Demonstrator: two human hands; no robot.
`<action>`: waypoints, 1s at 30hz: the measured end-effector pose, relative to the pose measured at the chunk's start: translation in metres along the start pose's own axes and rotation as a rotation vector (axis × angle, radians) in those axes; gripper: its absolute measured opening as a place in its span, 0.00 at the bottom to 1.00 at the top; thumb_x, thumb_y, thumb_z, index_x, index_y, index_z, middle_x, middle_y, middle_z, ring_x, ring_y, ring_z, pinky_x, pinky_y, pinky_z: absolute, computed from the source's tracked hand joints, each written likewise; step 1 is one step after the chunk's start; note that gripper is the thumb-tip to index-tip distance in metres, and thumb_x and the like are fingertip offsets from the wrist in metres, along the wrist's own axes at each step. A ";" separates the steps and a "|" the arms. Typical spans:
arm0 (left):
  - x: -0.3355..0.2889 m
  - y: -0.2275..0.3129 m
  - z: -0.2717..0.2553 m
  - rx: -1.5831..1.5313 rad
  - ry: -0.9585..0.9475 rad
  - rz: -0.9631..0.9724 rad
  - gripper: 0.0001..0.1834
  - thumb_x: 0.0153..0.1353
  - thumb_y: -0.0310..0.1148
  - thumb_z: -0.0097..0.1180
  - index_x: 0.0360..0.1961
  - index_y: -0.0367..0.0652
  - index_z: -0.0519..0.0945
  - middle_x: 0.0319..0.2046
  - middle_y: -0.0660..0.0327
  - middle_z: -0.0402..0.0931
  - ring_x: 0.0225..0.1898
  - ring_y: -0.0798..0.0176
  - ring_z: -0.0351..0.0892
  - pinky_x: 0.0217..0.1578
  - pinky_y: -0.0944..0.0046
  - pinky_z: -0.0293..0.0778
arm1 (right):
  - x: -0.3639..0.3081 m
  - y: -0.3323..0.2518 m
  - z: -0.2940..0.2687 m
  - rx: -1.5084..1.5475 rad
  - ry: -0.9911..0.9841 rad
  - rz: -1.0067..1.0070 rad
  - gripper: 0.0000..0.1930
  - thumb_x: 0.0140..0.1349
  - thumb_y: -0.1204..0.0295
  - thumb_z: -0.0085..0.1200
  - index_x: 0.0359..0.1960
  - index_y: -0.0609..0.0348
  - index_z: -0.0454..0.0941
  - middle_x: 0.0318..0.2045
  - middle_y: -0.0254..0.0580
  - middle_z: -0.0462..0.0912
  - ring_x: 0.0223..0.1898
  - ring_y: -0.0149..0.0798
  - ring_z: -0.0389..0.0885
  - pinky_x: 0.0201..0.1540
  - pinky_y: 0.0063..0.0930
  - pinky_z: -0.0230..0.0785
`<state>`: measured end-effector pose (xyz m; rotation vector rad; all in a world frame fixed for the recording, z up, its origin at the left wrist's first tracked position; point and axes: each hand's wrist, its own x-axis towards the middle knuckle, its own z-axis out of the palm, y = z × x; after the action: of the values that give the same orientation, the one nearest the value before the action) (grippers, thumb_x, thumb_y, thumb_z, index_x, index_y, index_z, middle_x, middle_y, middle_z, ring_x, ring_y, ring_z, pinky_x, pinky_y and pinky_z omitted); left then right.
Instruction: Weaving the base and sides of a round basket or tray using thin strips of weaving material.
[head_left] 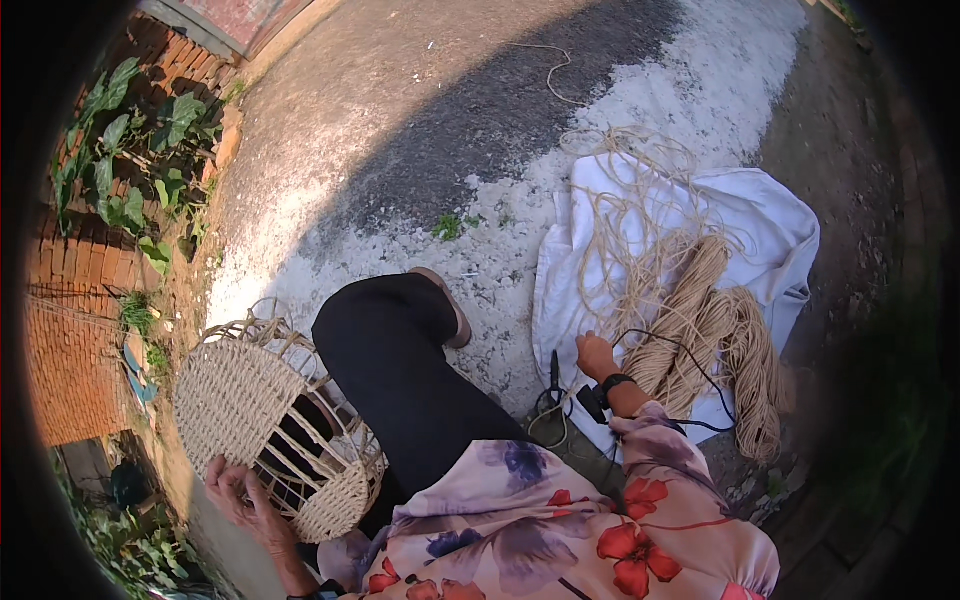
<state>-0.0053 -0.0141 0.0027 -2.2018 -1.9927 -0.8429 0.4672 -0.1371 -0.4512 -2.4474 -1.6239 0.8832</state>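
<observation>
Against my left leg leans a frame partly covered with woven tan cord (235, 395), with dark gaps between the bare strands at its right. At its lower left edge, my left hand (242, 500) is closed with bent fingers on the weave. My right hand (597, 358) is closed above a white cloth (565, 270), beside the bundled cord; what its fingers hold is hidden. Thick tan cord hanks (690, 320) lie on the cloth, with loose tangled strands spread beyond them. Dark-handled scissors (554, 380) lie just left of my right hand.
A brick wall (85, 350) with leafy plants (125, 150) runs along the left. My black-trousered leg (390, 350) stands between the woven frame and the cloth. A stray piece of cord (560, 75) lies on the rough concrete ahead. A thin black cable (700, 375) runs by my right wrist.
</observation>
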 end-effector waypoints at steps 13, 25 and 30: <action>-0.016 -0.012 -0.006 -0.209 0.109 0.023 0.06 0.63 0.25 0.57 0.40 0.39 0.77 0.53 0.52 0.72 0.57 0.50 0.69 0.57 0.52 0.66 | -0.049 -0.086 -0.124 0.668 0.176 0.095 0.13 0.60 0.64 0.59 0.33 0.64 0.84 0.23 0.48 0.84 0.27 0.40 0.85 0.33 0.36 0.74; -0.027 0.089 -0.034 -1.051 -0.609 0.092 0.13 0.62 0.22 0.58 0.48 0.37 0.76 0.46 0.55 0.80 0.37 0.66 0.79 0.45 0.66 0.76 | -0.199 -0.353 -0.289 0.583 0.441 -1.203 0.07 0.60 0.69 0.64 0.34 0.57 0.81 0.27 0.38 0.80 0.27 0.41 0.79 0.30 0.33 0.70; -0.040 0.065 -0.028 -1.254 -0.790 -0.209 0.11 0.73 0.34 0.53 0.43 0.35 0.78 0.32 0.59 0.80 0.31 0.68 0.79 0.37 0.68 0.78 | -0.201 -0.371 -0.298 0.593 0.606 -1.242 0.08 0.58 0.67 0.65 0.34 0.56 0.80 0.29 0.39 0.81 0.27 0.46 0.79 0.32 0.41 0.70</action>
<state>0.0448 -0.0717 0.0299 -3.4125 -2.3435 -1.8676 0.2555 -0.0759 0.0161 -0.8359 -1.7716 0.2653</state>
